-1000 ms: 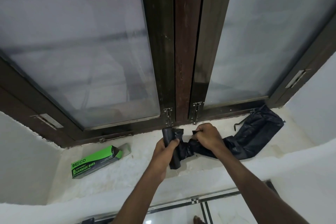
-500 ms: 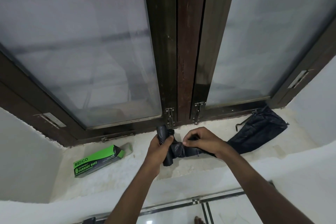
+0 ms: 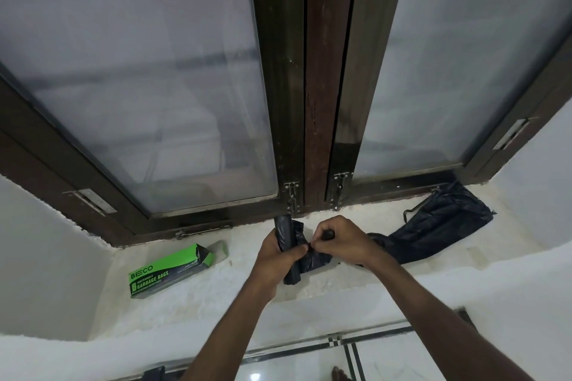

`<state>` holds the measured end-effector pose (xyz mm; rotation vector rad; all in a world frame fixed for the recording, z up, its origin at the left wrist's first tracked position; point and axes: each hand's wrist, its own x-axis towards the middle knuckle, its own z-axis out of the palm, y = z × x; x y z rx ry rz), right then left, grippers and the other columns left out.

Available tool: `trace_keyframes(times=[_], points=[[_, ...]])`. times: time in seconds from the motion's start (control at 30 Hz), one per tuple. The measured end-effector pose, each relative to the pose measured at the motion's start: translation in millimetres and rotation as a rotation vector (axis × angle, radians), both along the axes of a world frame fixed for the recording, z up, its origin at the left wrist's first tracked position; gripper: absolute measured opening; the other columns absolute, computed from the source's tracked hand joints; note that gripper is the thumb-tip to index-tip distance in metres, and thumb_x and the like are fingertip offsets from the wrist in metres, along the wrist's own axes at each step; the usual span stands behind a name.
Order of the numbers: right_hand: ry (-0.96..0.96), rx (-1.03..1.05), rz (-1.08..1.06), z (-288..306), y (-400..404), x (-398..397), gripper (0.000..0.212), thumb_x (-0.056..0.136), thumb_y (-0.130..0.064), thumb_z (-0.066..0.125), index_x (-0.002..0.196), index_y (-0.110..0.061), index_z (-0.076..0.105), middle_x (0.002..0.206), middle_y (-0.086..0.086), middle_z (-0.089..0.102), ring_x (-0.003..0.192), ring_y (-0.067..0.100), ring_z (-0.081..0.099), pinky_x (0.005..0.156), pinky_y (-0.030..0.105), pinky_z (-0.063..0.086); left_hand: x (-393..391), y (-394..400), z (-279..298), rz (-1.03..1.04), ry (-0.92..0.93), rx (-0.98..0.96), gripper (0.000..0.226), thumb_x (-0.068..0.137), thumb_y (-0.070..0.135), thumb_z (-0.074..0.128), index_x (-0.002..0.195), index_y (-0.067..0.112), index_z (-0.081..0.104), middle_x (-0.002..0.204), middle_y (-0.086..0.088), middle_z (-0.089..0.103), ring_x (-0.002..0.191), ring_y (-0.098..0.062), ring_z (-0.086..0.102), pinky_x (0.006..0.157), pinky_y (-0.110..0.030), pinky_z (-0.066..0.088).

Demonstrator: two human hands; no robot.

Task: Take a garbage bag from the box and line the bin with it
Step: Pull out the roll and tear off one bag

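A black roll of garbage bags (image 3: 286,233) stands upright in my left hand (image 3: 280,257), held over the white window sill (image 3: 216,294). My right hand (image 3: 339,240) pinches the black bag (image 3: 439,226) right beside the roll; the rest of that bag trails to the right across the sill, unrolled and crumpled. The two hands touch at the fingertips. The green and black garbage bag box (image 3: 168,271) lies on the sill to the left, its right end flap open. No bin is in view.
A dark wooden window frame (image 3: 315,102) with frosted panes rises directly behind the sill. White walls close the sill in on both sides. A tiled floor (image 3: 387,359) with dark stripes lies below, with a toe showing at the bottom edge.
My right hand has slid left along the bag until it meets my left hand at the roll. The roll has risen slightly and the loose bag has stretched out to the right.
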<state>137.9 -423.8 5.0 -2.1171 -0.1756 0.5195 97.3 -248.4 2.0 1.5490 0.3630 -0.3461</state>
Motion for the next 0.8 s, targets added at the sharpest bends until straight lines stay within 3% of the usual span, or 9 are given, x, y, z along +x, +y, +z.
trace_keyframes(times=[0.13, 0.27, 0.43, 0.6, 0.8], points=[[-0.053, -0.012, -0.063, 0, 10, -3, 0.006, 0.079, -0.010, 0.070, 0.075, -0.012, 0.074, 0.074, -0.001, 0.073, 0.069, 0.008, 0.065, 0.066, 0.027, 0.053, 2, -2, -1, 0.054, 0.012, 0.011, 0.031, 0.086, 0.000, 0.072, 0.106, 0.023, 0.066, 0.100, -0.004, 0.074, 0.097, -0.022, 0.069, 0.080, -0.030, 0.054], [-0.044, 0.014, -0.116, -1, 15, -4, 0.007, 0.078, -0.009, 0.068, 0.076, -0.011, 0.074, 0.077, 0.006, 0.074, 0.075, 0.020, 0.069, 0.068, 0.033, 0.055, 3, -3, 0, 0.075, 0.014, 0.003, 0.030, 0.087, -0.002, 0.069, 0.104, 0.023, 0.065, 0.098, -0.004, 0.073, 0.097, -0.023, 0.068, 0.078, -0.029, 0.053], [-0.009, 0.045, -0.188, -4, 18, -5, 0.012, 0.077, -0.006, 0.066, 0.072, -0.012, 0.075, 0.074, 0.007, 0.073, 0.067, 0.010, 0.063, 0.065, 0.030, 0.052, 2, -6, 0, 0.109, 0.025, -0.025, 0.029, 0.089, -0.001, 0.068, 0.105, 0.022, 0.064, 0.098, -0.002, 0.073, 0.097, -0.021, 0.068, 0.073, -0.028, 0.052], [-0.007, 0.050, -0.246, -4, 22, -5, 0.011, 0.078, -0.007, 0.067, 0.071, -0.011, 0.074, 0.075, 0.013, 0.072, 0.066, 0.012, 0.062, 0.063, 0.029, 0.049, 1, -8, 1, 0.129, 0.018, -0.038, 0.028, 0.089, -0.002, 0.068, 0.106, 0.021, 0.064, 0.096, -0.002, 0.072, 0.092, -0.017, 0.067, 0.069, -0.024, 0.051], [-0.001, 0.087, -0.243, -4, 24, -4, 0.010, 0.081, -0.009, 0.067, 0.076, -0.010, 0.075, 0.076, 0.010, 0.072, 0.069, 0.014, 0.063, 0.067, 0.034, 0.053, 1, -6, 0, 0.163, 0.037, -0.075, 0.027, 0.088, -0.003, 0.068, 0.106, 0.017, 0.064, 0.098, -0.008, 0.071, 0.092, -0.022, 0.066, 0.078, -0.034, 0.055]])
